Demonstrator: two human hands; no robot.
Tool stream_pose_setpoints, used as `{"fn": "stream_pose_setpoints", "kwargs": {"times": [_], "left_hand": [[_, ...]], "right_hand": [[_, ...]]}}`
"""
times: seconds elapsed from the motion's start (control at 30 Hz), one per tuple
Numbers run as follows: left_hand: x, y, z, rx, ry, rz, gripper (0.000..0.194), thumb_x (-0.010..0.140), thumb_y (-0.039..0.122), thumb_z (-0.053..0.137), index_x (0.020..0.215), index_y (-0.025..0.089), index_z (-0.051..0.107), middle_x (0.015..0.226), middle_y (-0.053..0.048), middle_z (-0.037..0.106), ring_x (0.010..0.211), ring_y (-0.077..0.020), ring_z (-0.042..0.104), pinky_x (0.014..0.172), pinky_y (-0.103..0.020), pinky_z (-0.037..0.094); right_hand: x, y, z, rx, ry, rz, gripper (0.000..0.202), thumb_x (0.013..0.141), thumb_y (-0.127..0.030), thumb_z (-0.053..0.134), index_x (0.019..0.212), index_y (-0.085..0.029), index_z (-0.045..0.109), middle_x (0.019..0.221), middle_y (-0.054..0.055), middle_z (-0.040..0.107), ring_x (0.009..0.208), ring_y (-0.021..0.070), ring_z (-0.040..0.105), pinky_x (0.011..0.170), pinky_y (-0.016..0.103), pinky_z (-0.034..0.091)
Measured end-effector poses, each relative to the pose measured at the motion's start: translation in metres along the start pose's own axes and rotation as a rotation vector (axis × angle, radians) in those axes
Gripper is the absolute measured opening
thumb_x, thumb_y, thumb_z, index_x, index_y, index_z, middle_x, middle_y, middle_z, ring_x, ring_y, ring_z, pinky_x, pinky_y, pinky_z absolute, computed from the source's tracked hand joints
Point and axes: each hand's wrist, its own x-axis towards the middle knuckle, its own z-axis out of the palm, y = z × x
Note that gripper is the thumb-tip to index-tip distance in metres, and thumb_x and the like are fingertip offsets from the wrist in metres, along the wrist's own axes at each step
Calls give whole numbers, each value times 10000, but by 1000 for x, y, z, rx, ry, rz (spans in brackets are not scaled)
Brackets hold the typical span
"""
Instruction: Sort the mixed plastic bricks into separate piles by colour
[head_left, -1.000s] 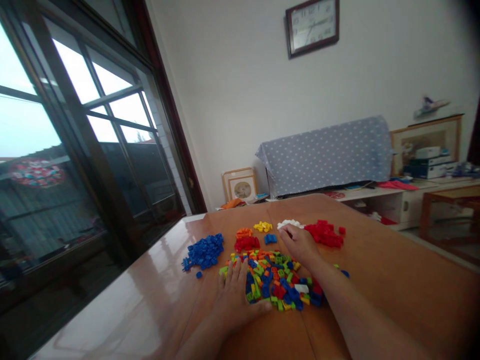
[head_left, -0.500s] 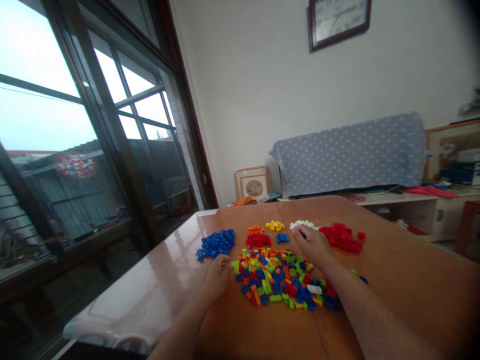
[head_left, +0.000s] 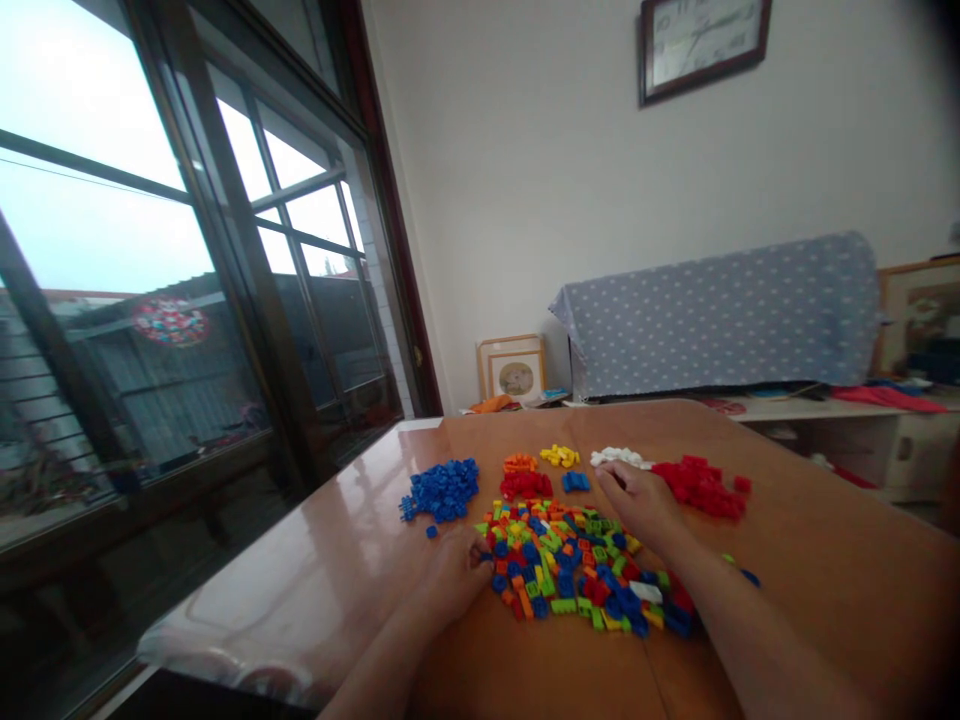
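Observation:
My left hand [head_left: 459, 562] is at the left edge of a mixed pile of toy bricks [head_left: 559, 580], fingers closed together at a small dark blue brick [head_left: 486, 556]. A single blue brick [head_left: 431, 532] lies between that hand and the heap of blue bricks [head_left: 442, 490]. Over the far right side of the mixed pile, my right hand [head_left: 641, 500] is curled, its fingertips just in front of the white bricks [head_left: 616, 457]. Whatever its fingers hold, if anything, is hidden. A few blue bricks [head_left: 576, 482] lie left of it.
Sorted groups sit along the back: orange bricks [head_left: 520, 463], dark red bricks [head_left: 526, 486], yellow bricks [head_left: 559, 456] and a larger red heap [head_left: 701, 487]. The brown table [head_left: 525, 665] carries everything. A window [head_left: 247, 300] is at left; a cloth-covered object [head_left: 720, 315] stands behind.
My left hand has moved from near the blue heap toward the mixed pile, and a single blue brick now lies by the heap. My right hand stays near the white bricks. The view has shifted slightly.

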Motion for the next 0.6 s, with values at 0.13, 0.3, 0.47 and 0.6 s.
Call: {"fn": "stream_pose_setpoints", "kwargs": {"times": [0.13,0.3,0.47,0.6], "left_hand": [[1,-1,1,-112,-23,-40,120,722,182,594,836,165,630,767,-2,613,714,-149,545,609,-233,343],[22,-27,-4,-144,209,-91,93,723,152,577,807,162,615,746,7,594,714,-140,546,636,-227,375],[57,-67,-18,-36,357,-170,32,747,182,592,762,167,616,738,-1,626,703,-145,560,643,-236,367],[75,-86,-22,-18,391,-213,65,777,194,578,747,169,629,734,-13,643,724,-158,582,663,-246,377]], "right_hand": [[0,-1,-1,0,-15,6,325,931,-419,426,824,-236,673,745,25,699,720,194,621,666,270,412],[0,0,-1,1,-13,-13,338,934,-425,421,824,-229,673,759,29,701,718,190,617,663,269,406],[0,3,2,0,-22,-12,333,930,-427,431,794,-230,663,698,12,676,689,182,608,638,263,389],[1,4,4,14,-29,1,322,925,-437,441,795,-235,655,679,2,658,689,182,611,619,260,376]]}}
